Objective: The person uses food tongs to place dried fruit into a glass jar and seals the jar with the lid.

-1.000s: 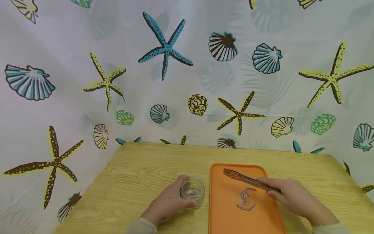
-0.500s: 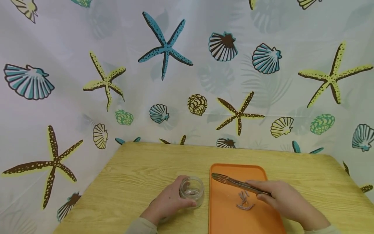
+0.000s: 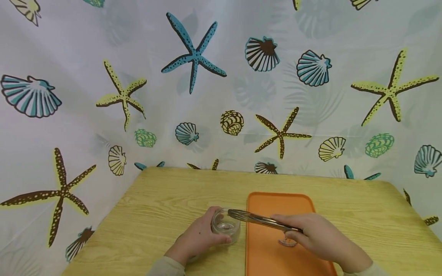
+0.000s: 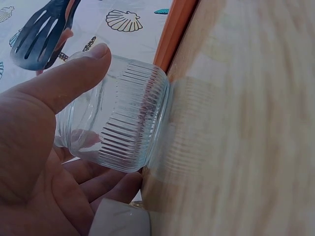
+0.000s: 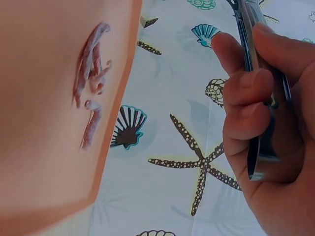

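The right hand [image 3: 314,234] has moved leftward with the metal tongs [image 3: 259,219]; their slotted end, earlier above the orange tray [image 3: 269,257], is now above the glass jar [image 3: 226,229]; more of the strips [image 3: 287,243] is hidden.

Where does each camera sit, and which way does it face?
Head: worn on the head, facing forward and down; left hand, right hand and table show.
Left wrist: worn there, facing the glass jar; left hand shows, gripping it.
Right wrist: worn there, facing the tongs and orange tray; right hand shows.
Head and left wrist share the glass jar.
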Demonstrator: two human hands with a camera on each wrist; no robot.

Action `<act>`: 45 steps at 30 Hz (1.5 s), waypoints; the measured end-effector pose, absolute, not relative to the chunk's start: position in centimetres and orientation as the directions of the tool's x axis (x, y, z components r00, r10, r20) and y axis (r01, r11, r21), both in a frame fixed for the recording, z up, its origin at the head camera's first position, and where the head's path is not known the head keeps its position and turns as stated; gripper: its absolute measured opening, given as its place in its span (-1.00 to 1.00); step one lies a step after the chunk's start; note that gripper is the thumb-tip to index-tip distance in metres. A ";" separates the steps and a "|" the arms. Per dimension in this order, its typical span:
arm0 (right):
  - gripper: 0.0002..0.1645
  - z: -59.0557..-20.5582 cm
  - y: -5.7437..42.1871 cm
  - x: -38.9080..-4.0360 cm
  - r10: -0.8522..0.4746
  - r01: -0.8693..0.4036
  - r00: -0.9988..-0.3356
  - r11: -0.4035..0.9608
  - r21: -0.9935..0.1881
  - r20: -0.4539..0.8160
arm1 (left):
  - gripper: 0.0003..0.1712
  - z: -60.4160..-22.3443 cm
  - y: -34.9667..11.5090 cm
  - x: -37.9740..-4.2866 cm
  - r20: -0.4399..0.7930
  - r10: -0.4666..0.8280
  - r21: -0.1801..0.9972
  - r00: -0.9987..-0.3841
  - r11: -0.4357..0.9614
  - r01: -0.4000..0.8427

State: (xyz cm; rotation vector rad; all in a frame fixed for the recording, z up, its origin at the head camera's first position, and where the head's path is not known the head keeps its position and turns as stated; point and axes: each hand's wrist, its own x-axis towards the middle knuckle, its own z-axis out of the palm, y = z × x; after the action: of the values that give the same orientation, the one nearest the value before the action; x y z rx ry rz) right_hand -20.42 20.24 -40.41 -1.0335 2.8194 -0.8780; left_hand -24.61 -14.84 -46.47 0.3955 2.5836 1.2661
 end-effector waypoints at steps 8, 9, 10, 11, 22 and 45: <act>-0.42 -39.8 18.9 -20.9 -0.624 -0.616 -0.761 0.611 -0.498 0.176 | 0.11 -46.6 -14.9 -24.7 -0.091 0.336 0.789 -0.937 0.598 0.138; -0.42 -39.8 18.8 -21.0 -0.626 -0.613 -0.761 0.611 -0.501 0.168 | 0.12 -46.6 -14.9 -24.7 -0.090 0.338 0.788 -0.937 0.599 0.141; -0.42 -39.8 18.7 -21.0 -0.628 -0.611 -0.762 0.612 -0.502 0.162 | 0.12 -46.6 -14.9 -24.7 -0.088 0.340 0.789 -0.936 0.597 0.143; -0.41 -39.7 18.7 -21.0 -0.627 -0.607 -0.763 0.613 -0.506 0.155 | 0.12 -46.7 -14.9 -24.7 -0.086 0.342 0.789 -0.936 0.597 0.146; -0.37 -40.2 19.5 -21.1 -0.605 -0.596 -0.782 0.657 -0.461 0.150 | 0.13 -46.9 -14.9 -24.7 -0.086 0.337 0.786 -0.938 0.601 0.144; -0.33 -40.8 23.3 -20.8 -0.538 -0.530 -0.834 0.722 -0.445 0.121 | 0.09 -46.7 -14.9 -24.6 -0.071 0.336 0.780 -0.939 0.606 0.158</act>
State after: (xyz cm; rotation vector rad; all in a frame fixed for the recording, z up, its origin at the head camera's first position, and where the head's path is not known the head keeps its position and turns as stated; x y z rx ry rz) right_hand -20.84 23.28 -40.83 -0.8991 2.8996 -0.7406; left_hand -24.57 -14.94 -46.72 0.4091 2.6210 1.2427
